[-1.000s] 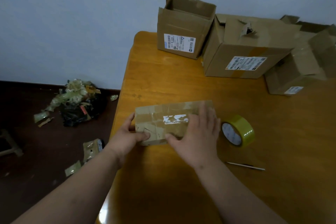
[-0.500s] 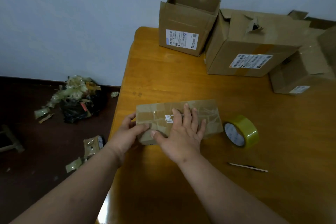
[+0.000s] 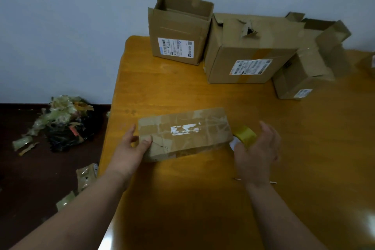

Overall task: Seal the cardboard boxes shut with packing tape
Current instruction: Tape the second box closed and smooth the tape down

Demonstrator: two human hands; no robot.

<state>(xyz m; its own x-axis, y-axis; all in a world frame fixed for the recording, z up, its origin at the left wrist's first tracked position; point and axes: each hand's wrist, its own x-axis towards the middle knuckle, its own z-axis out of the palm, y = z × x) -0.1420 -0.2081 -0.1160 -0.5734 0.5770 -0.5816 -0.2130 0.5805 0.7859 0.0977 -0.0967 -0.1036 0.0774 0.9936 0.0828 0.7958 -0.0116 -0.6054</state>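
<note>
Box (image 3: 183, 133), small, flat and covered in clear tape, lies on the table (image 3: 182, 199) near its left edge, with a torn white patch on its top. Left hand (image 3: 129, 152) holds the box's left end, thumb pressed on the near top corner and fingers round the end face. Right hand (image 3: 256, 153) hovers just off the box's right end, fingers loosely spread and holding nothing; it partly covers the yellow tape roll (image 3: 244, 136), which sits just beside the box, and whether the hand touches the roll cannot be told. A thin stick-like tool (image 3: 273, 182) lies on the table by the right wrist. Along the far edge stand an open box (image 3: 178, 32), a big box (image 3: 247, 50) with a torn top, and a third box (image 3: 304, 75) with loose flaps. Crumpled tape scraps (image 3: 60, 119) litter the dark floor to the left.
</note>
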